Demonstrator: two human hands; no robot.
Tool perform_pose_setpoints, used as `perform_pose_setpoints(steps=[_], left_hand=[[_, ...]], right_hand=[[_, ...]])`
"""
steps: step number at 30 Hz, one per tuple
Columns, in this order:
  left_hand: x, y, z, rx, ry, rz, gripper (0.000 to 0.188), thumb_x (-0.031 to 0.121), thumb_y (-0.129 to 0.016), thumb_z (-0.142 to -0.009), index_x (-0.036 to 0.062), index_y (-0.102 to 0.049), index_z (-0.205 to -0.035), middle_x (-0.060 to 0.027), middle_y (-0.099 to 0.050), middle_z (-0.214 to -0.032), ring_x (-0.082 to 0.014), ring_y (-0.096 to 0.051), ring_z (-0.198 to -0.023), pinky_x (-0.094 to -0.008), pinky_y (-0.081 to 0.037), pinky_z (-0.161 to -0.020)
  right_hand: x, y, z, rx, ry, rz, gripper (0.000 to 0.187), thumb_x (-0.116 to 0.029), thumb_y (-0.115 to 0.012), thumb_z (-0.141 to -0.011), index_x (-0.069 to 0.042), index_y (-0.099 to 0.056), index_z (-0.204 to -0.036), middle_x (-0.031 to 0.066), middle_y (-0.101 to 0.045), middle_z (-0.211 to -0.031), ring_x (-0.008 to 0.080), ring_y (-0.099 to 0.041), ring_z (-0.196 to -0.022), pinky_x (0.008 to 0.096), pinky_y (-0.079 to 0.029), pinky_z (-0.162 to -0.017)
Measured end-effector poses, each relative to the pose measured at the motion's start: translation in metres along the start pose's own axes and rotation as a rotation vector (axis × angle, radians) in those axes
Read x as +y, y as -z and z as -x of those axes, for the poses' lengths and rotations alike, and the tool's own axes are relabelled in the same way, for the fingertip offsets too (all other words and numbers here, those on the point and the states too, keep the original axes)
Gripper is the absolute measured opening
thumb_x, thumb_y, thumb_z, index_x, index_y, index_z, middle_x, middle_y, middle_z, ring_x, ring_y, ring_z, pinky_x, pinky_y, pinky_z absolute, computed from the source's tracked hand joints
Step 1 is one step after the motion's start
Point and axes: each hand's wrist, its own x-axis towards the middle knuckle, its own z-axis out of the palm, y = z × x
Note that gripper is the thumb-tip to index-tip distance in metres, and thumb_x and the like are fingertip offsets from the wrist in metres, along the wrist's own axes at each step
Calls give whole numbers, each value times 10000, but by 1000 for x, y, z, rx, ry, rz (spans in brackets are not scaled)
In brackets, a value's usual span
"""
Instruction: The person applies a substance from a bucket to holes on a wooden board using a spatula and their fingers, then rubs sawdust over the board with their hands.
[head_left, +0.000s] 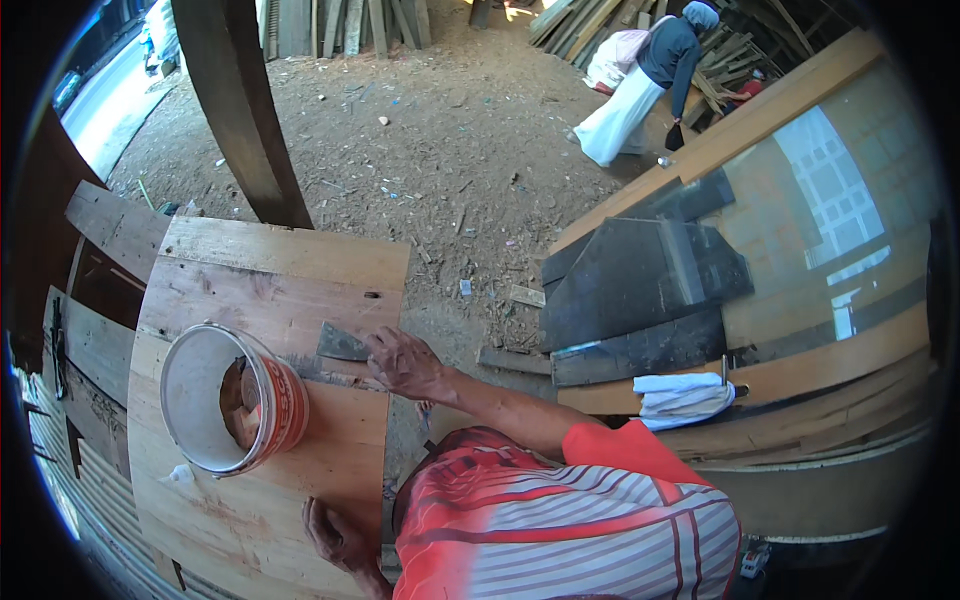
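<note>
Right hand (403,362) gripping a putty knife (343,344) on the plywood board (285,270), left hand (335,535) flat (open) at its edge, white bucket (235,400) between.

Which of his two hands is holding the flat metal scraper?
The right hand, farther up the wooden board beside the bucket, grips the scraper. The left hand just rests flat near the board's lower edge.
</note>
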Motion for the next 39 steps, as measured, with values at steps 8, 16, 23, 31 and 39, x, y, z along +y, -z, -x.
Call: perform_pose_setpoints(steps=[8,16,23,31,39], left_hand=[[-47,103,4,370,84,-303,428,246,-662,-1057,-49,-643,-1366,-236,-686,-1318,-381,-684,-1134,-447,-587,-945],[-202,166,7,501,461,-430,542,303,-649,-1064,-40,-524,-1464,-230,-669,-1321,-339,-660,-1158,-421,-548,-995],[-175,185,25,382,814,-195,662,365,-631,-1070,-32,-434,-1561,-268,-582,-1479,-362,-561,-1378,-412,-428,-1159],[-151,162,41,443,727,229,644,442,-557,-1103,-18,-462,-1544,-206,-638,-1406,-280,-608,-1296,-398,-474,-1101],[-160,156,38,471,739,423,689,472,-567,-1092,6,-428,-1581,-206,-645,-1406,-284,-608,-1312,-405,-482,-1101]], right_hand=[[-24,-4,38,150,-147,-39,291,-117,-670,-935,3,-565,-1178,206,-599,-1022,406,-652,-938,501,-553,-820],[-50,-3,78,182,-55,-163,331,-107,-709,-911,-19,-591,-1207,166,-626,-959,367,-672,-777,454,-560,-669],[-112,-14,91,-301,51,-238,332,-149,-733,-985,0,-635,-1265,178,-668,-984,351,-680,-829,457,-545,-704],[-200,-55,38,-611,461,-193,409,-122,-740,-966,-62,-660,-1363,119,-676,-990,326,-695,-866,439,-553,-724],[-267,-100,-16,-765,780,59,378,-194,-727,-972,-95,-691,-1335,106,-685,-992,306,-677,-902,440,-537,-795]])
